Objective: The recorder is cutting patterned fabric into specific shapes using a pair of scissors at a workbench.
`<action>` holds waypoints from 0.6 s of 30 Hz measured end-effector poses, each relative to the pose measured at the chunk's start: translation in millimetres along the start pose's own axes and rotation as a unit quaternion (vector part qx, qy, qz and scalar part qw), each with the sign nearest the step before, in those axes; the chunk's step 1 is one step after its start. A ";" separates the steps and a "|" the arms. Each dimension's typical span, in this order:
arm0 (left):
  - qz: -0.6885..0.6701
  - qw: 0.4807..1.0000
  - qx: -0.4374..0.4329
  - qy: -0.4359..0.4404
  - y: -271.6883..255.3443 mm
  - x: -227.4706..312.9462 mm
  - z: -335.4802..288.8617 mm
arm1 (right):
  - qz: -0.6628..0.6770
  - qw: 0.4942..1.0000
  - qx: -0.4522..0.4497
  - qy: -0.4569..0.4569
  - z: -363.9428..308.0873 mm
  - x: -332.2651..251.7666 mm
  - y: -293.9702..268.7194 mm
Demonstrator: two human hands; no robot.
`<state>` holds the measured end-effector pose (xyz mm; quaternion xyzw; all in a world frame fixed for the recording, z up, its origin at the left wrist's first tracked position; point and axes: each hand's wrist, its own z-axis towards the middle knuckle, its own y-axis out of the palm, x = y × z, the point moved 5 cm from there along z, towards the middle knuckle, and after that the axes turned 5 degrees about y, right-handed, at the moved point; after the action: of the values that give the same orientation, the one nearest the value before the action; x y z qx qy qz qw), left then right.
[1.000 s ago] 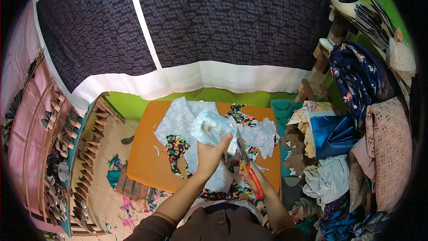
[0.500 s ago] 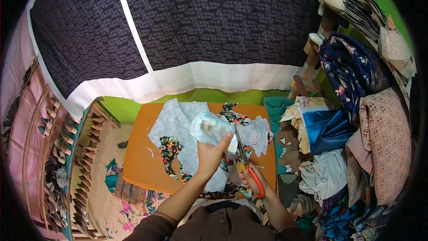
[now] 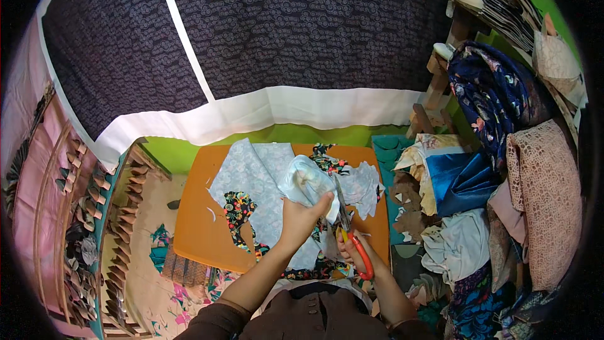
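At the centre of the frame, above the orange surface (image 3: 195, 233), the left hand (image 3: 303, 217) grips a pale cloth piece (image 3: 308, 179); slightly lower right, the right hand (image 3: 347, 252) grasps red-and-yellow-handled scissors (image 3: 362, 257), blades upward beside the cloth's right edge.

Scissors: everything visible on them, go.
The scissors have long grey blades, metal by the look, a red handle loop and a yellow part near the blades. The right hand grips the handles above the orange table. Blades point forward, leaning left, at the right edge of the pale cloth; contact and opening are unclear.
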<state>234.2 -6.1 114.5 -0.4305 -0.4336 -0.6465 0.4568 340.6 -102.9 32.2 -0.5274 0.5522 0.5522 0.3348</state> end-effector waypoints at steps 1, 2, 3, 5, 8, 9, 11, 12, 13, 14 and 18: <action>-0.002 1.000 0.016 0.019 -0.4 3.3 -0.3 | -0.015 1.000 0.011 0.011 0.0 2.3 -2.7; -0.002 1.000 0.017 0.019 -0.6 2.1 -0.4 | -0.030 0.999 0.021 0.022 -0.3 4.4 -5.2; -0.008 1.000 0.016 0.007 -1.2 -1.5 -0.2 | -0.030 0.999 0.021 0.022 -1.4 5.4 -6.1; -0.013 1.000 0.016 -0.005 -3.6 -6.9 0.5 | -0.033 0.998 0.051 0.020 -3.7 6.9 -10.0; 0.023 1.000 0.001 -0.013 -4.9 -10.6 1.5 | -0.023 0.999 0.030 0.023 -3.7 5.3 -8.8; 0.016 1.000 -0.008 -0.012 -3.4 -9.8 1.5 | -0.023 0.999 0.031 0.023 -3.8 6.2 -9.1; 0.008 1.000 -0.015 -0.011 -2.3 -8.8 0.5 | -0.032 0.999 0.035 -0.006 -5.0 5.3 -7.6; 0.020 0.999 -0.027 0.006 -1.0 -8.1 0.2 | -0.032 0.999 0.035 -0.006 -6.2 3.2 -6.8; 0.032 0.999 -0.038 0.022 -0.3 -8.1 -0.2 | -0.015 0.999 0.026 0.012 -7.3 1.4 -4.9; 0.033 0.999 -0.037 0.022 -0.8 -10.0 -0.8 | 0.003 0.999 0.018 0.030 -8.1 0.5 -3.2; 0.016 0.999 -0.049 -0.007 -4.1 -16.6 -1.4 | 0.026 0.999 0.002 0.026 -8.2 -2.9 -0.8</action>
<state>233.5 -3.0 97.7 -0.4637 -0.3978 -0.6565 0.4425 343.8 -110.1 36.1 -0.5267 0.5753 0.5455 0.3068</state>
